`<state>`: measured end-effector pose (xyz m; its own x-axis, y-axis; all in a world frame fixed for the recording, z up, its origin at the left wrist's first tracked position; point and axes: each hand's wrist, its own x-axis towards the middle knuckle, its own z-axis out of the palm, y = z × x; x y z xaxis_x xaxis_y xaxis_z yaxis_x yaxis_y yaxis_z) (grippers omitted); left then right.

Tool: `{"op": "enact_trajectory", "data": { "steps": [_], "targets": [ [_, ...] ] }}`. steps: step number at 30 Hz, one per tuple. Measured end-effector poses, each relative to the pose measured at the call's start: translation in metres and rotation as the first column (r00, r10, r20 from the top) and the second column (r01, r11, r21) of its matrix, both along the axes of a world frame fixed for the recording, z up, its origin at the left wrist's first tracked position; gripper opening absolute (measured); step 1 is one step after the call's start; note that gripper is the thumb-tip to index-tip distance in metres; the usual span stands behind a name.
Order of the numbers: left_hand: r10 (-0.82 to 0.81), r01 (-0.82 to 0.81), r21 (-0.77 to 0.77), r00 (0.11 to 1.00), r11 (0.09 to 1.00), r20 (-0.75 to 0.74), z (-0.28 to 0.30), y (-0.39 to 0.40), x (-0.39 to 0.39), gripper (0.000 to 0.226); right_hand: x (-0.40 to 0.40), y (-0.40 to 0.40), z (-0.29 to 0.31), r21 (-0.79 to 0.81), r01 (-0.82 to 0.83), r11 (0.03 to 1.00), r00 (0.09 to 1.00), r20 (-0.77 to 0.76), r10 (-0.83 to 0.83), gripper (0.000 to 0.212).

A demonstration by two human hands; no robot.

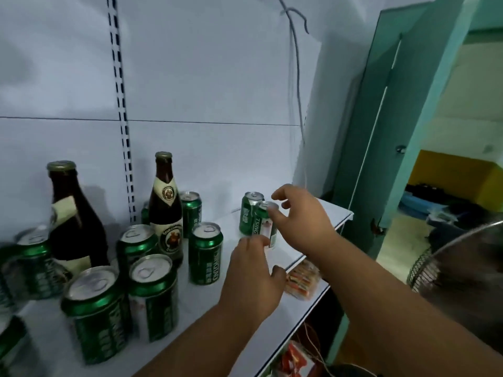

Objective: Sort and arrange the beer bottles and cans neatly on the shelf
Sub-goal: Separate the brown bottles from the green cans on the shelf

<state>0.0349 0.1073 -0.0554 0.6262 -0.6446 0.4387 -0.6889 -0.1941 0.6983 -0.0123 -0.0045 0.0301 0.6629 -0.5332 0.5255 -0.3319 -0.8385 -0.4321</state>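
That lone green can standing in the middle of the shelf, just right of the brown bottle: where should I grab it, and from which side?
Take the lone green can around its mid-body, coming from the front right. It stands upright, and the shelf to its right is bare there, while the brown bottle and other cans crowd its left. A side grip round the wall looks surer than the rim.
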Motion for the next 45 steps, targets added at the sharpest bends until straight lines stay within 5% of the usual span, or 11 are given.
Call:
{"op": "enact_trajectory", "data": {
  "steps": [9, 14, 18, 22, 26, 33, 37, 42, 45],
  "targets": [
    [0.405, -0.434, -0.015, 0.852, 0.901, -0.333, -0.007, -0.112, 0.033, 0.030, 0.112, -0.117, -0.010, 0.064, -0.207, 0.976, 0.892, -0.398, 0.215, 0.070],
    [0.374, -0.477, -0.047, 0.743, 0.878, -0.555, -0.015, -0.130, 0.044, 0.020, 0.143, -0.134, -0.019, 0.017, -0.313, 0.949, 0.823, -0.494, 0.281, 0.047],
    [0.308, -0.499, -0.097, 0.663, 0.861, -0.683, -0.016, -0.137, 0.045, 0.036, 0.157, -0.138, -0.020, 0.033, -0.368, 0.929, 0.780, -0.533, 0.328, 0.037],
    [0.296, -0.530, -0.096, 0.605, 0.842, -0.739, -0.006, -0.137, 0.043, 0.019, 0.156, -0.138, -0.019, 0.060, -0.452, 0.890, 0.795, -0.425, 0.432, 0.030],
    [0.304, -0.685, -0.135, 0.480, 0.716, -0.823, 0.007, -0.133, 0.055, 0.049, 0.140, -0.129, -0.009, 0.109, -0.501, 0.858, 0.845, -0.151, 0.513, 0.037],
    [-0.292, -0.752, -0.532, 0.448, 0.388, -0.845, 0.048, -0.123, 0.020, 0.047, 0.085, -0.108, 0.021, 0.301, -0.649, 0.698, 0.756, 0.358, 0.548, 0.017],
    [-0.391, -0.757, -0.530, 0.387, 0.382, -0.835, 0.063, -0.102, -0.009, 0.043, 0.057, -0.078, 0.027, 0.307, -0.747, 0.589, 0.663, 0.405, 0.630, 0.023],
    [-0.334, -0.781, -0.543, 0.445, 0.310, -0.831, 0.060, -0.047, -0.030, 0.040, 0.045, -0.018, 0.031, 0.255, -0.790, 0.558, 0.612, 0.397, 0.685, 0.014],
    [-0.282, -0.809, -0.545, 0.483, 0.218, -0.829, 0.061, -0.003, -0.044, 0.043, 0.045, 0.030, 0.032, 0.237, -0.864, 0.445, 0.504, 0.372, 0.779, 0.010]
  ]
}}
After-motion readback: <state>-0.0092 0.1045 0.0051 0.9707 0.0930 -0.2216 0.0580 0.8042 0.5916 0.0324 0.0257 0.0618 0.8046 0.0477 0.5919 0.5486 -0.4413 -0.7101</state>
